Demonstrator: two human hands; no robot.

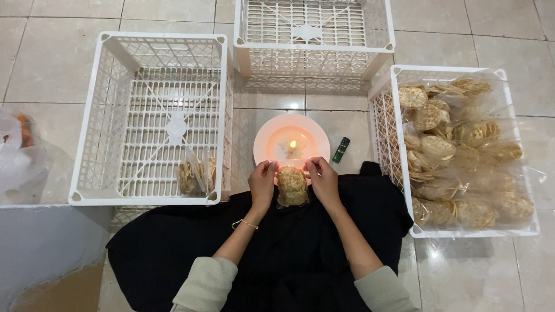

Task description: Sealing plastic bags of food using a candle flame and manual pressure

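My left hand and my right hand pinch the top corners of a clear plastic bag of round crackers, held upright over my lap. The bag's top edge is close to the flame of a small candle that stands on a white plate on the floor in front of me. A dark green lighter lies just right of the plate.
A white crate on the left holds one sealed cracker bag. A second white crate stands behind the plate. On the right, a third crate is full of loose crackers in plastic. A bag sits at far left.
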